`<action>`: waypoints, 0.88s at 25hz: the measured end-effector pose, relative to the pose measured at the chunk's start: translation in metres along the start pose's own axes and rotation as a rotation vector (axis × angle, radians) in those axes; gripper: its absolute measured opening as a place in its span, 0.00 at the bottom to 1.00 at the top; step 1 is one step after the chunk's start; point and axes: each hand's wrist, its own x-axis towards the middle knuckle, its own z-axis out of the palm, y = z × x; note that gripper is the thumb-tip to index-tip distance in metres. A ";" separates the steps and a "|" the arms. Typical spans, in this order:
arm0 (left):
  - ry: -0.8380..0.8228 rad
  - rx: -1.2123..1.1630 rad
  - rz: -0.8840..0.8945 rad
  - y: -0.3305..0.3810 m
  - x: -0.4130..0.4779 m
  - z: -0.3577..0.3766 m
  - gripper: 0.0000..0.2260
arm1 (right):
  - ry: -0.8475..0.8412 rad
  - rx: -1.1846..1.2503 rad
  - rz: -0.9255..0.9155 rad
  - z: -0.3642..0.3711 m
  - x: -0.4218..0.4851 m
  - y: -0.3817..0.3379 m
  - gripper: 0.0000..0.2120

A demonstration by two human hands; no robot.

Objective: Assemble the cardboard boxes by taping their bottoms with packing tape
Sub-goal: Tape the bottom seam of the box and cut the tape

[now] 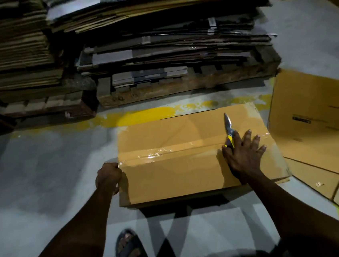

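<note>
Warehouse floor, grey concrete [42, 162], dim light, worn yellow line [142, 115] across it. Behind: stacks of flattened cartons [166, 45] on a wooden pallet [181, 87]. Another carton [310, 124] lies on its side at R, just beside the work box.

Task item: cardboard box [179, 169] sits bottom-up on floor, centre of view, just ahead of a sandalled foot [127, 244]. Flaps closed. Clear packing tape [166, 150] runs L-R along the centre seam, w/ wrinkles and glare mid-strip.

Risks from here:
- Knife [228, 128] blade is bare and points away over the box top. If the hand slides while smoothing, the edge could score the tape or cardboard, or nick a finger.
- Wrinkled tape mid-seam probably bonds poorly; bottom could open under load unless pressed flat.
- R end of tape is under the hand, so can't tell if it wraps over the edge or is cut.
- Box is light and the floor smooth, so it could skid if pushed from one side only.

Hand pose:
- Left hand [108, 176]: curled over the box's L edge at the tape end and gripping there; fingertips hidden over the side. Forearm reaches straight in from below.
- Right hand [244, 152]: palm down on the seam near the R end, fingers spread straight and pressing, while thumb pinches the knife's yellow handle against the forefinger side. Forearm angles in from lower R.
</note>
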 end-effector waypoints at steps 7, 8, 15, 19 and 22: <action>0.044 0.045 0.115 -0.012 0.012 -0.010 0.12 | -0.033 -0.077 -0.220 0.026 -0.004 -0.065 0.38; 0.089 0.021 0.144 -0.010 0.012 -0.011 0.12 | -0.037 -0.084 -0.254 0.027 -0.006 -0.074 0.38; 0.094 -0.338 0.368 0.001 -0.003 -0.067 0.21 | -0.111 -0.053 -0.244 -0.002 -0.019 -0.150 0.37; -0.308 -0.819 0.350 0.023 -0.060 -0.129 0.33 | -0.405 0.778 -0.321 -0.041 -0.050 -0.235 0.33; -0.507 -0.970 0.442 0.027 -0.100 -0.150 0.29 | -0.924 1.444 -0.046 -0.062 -0.075 -0.282 0.35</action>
